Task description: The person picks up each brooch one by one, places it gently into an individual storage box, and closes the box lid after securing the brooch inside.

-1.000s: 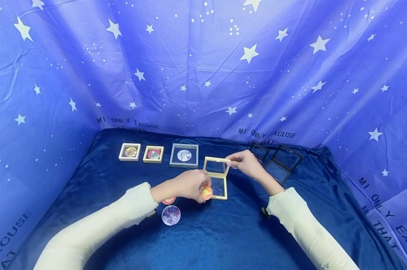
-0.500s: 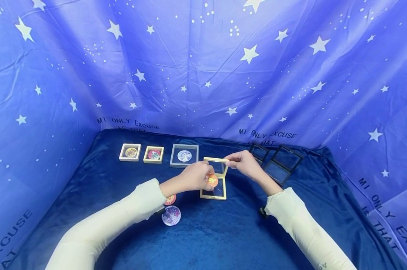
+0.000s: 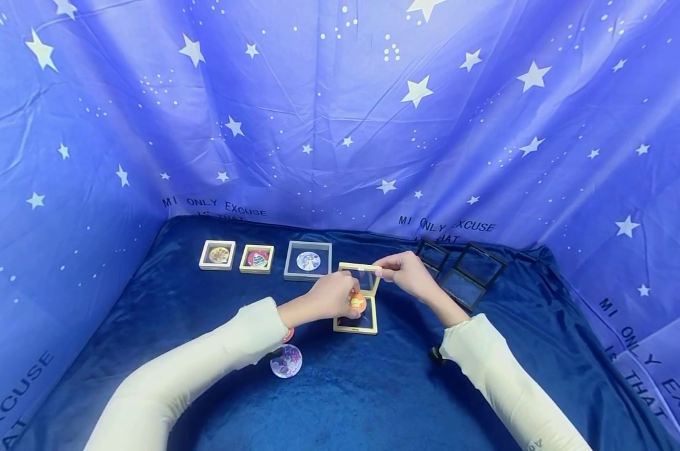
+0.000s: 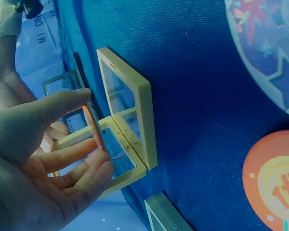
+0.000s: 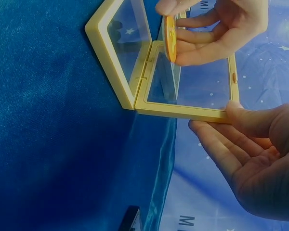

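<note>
Left hand (image 3: 327, 297) pinches an orange badge (image 3: 357, 302) — round, thin, yellow-printed.

A makeshift tabletop booth, draped like a small recording set.

We see a blue star-print cloth (image 3: 340, 113) walling three sides and dark blue velvet (image 3: 351, 388) covering the table, with framed badges (image 3: 261, 258) lined up.

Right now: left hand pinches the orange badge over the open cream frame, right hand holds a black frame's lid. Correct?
Not quite. The right hand holds up the lid of the same cream frame, not a black one; the right wrist view shows it. The left hand does pinch the orange badge over it.
</note>
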Tool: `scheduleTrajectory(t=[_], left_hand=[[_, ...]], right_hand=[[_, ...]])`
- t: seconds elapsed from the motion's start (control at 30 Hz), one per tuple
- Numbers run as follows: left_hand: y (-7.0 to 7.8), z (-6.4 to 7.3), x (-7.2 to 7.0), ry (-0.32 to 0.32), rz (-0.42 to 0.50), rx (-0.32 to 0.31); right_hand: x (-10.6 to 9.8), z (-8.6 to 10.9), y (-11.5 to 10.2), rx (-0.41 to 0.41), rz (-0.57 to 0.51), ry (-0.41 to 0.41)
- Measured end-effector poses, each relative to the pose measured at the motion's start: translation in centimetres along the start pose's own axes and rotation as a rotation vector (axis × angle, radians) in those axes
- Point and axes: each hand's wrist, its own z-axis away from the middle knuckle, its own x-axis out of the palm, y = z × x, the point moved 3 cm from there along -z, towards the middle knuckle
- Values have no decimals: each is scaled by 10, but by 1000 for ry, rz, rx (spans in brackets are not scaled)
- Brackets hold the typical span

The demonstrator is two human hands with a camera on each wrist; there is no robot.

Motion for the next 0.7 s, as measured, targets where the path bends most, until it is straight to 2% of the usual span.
scheduleTrajectory(t=[0.47, 0.7], left_hand=[[7, -8, 12, -25, -30, -63], [6, -6, 19, -19, -54, -51]], right_hand=[[-1, 1, -1, 6, -19, -7], [0, 1, -1, 11, -19, -7]])
